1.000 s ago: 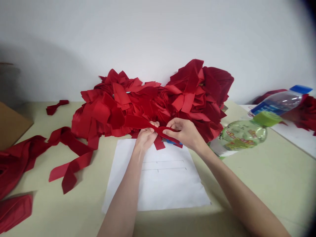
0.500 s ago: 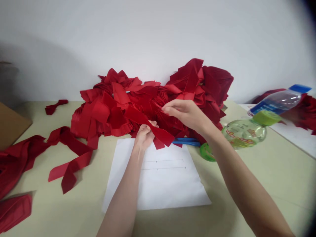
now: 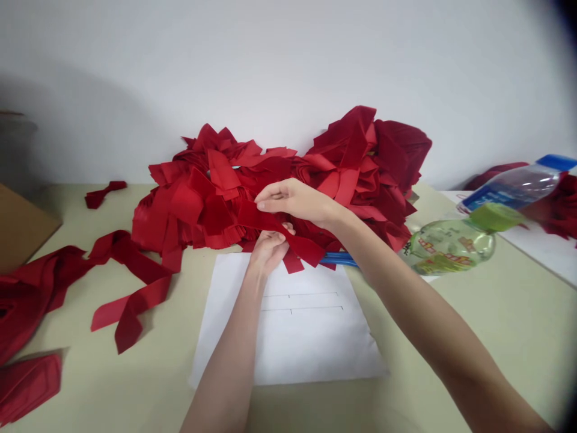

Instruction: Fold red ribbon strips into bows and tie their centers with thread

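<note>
My left hand (image 3: pixel 269 248) pinches a strip of red velvet ribbon (image 3: pixel 306 248) near its middle, above the top edge of a white sheet of paper (image 3: pixel 315 346) marked with two ruled lines. The ribbon's far end reaches up and left under my right hand (image 3: pixel 293 199). That hand hovers palm down with its fingers stretched forward and slightly apart; I cannot make out anything held in it. Behind both hands a big heap of red ribbon pieces (image 3: pixel 180 201) leans toward the wall.
A blue-handled tool (image 3: pixel 339 258) lies partly under my right forearm. On the right lie a green-capped bottle (image 3: pixel 455 243) and a blue-capped bottle (image 3: pixel 514 183). Long red ribbon (image 3: pixel 144 300) trails across the table at left, near a cardboard box (image 3: pixel 22 225).
My right hand has moved left, from the right side of the ribbon to over its far end. My left hand keeps its pinch, almost still. The view has shifted slightly.
</note>
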